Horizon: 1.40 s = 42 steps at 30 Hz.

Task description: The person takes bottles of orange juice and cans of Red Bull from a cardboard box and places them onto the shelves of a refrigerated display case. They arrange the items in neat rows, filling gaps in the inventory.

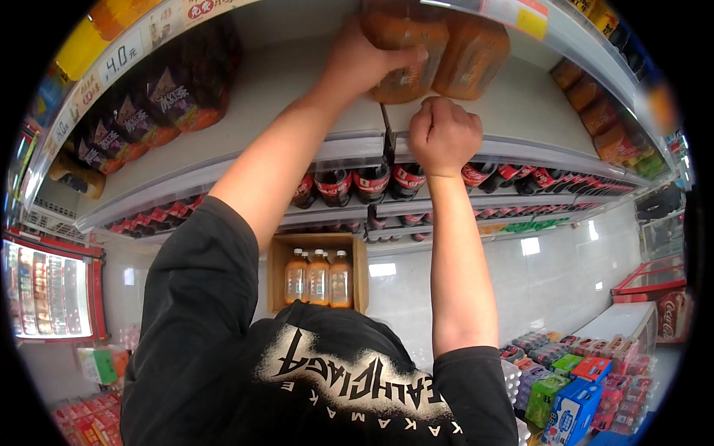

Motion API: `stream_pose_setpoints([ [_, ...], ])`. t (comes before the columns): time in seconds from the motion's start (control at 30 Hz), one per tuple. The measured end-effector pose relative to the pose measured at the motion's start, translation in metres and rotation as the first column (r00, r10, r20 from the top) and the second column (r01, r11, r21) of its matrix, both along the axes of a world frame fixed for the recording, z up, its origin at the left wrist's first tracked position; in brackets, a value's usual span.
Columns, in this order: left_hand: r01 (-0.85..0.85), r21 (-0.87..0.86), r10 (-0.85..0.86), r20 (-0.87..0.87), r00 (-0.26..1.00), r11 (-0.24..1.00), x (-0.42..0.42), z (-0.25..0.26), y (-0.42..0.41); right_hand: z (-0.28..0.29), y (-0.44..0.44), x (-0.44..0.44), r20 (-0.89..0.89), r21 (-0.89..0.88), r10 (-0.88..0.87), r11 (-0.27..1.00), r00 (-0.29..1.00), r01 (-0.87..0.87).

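On the upper shelf, my left hand grips an orange drink bottle, its thumb laid across the bottle's side. A second orange drink bottle stands directly to the right of it. The tops of both bottles are cut off by the shelf above. My right hand is curled into a fist at the shelf's front edge, just below the second bottle. Nothing shows in that fist, and its palm side is hidden. Below, between my arms, an open cardboard box holds several white-capped orange drink bottles.
Dark-labelled iced tea bottles fill the shelf's left part; orange packs stand at its right end. Cola bottles line the shelf underneath. A lit drinks fridge stands at left. Stacked drink packs occupy the lower right floor.
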<state>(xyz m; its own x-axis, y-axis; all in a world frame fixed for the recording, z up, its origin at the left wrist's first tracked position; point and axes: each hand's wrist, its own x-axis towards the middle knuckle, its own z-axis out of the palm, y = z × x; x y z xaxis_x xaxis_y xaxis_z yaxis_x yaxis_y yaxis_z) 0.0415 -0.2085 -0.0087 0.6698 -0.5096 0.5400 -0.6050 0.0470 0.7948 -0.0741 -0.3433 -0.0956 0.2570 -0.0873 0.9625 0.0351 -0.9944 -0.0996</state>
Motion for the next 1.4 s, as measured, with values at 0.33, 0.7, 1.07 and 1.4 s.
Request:
stream_pose_setpoints([
  [0.33, -0.214, 0.042, 0.166, 0.494, 0.854, 0.976, -0.065, 0.006, 0.098, -0.005, -0.002, 0.005, 0.056, -0.025, -0.001, 1.000, 0.998, 0.002],
  [0.7, -0.171, 0.352, -0.020, 0.479, 0.878, 0.920, -0.191, -0.065, 0.252, -0.018, -0.020, 0.003, -0.045, -0.043, -0.095, 0.995, 0.994, 0.093],
  [1.07, -0.110, 0.942, 0.534, -0.081, 0.841, 0.317, -0.188, -0.302, 0.246, 0.004, 0.010, -0.007, -0.013, 0.003, 0.055, 0.998, 0.998, -0.055],
  [1.4, 0.170, 0.983, 0.504, -0.114, 0.856, -0.066, -0.158, -0.377, 0.234, 0.000, 0.003, -0.006, -0.079, 0.006, 0.050, 0.999, 0.996, -0.049],
])
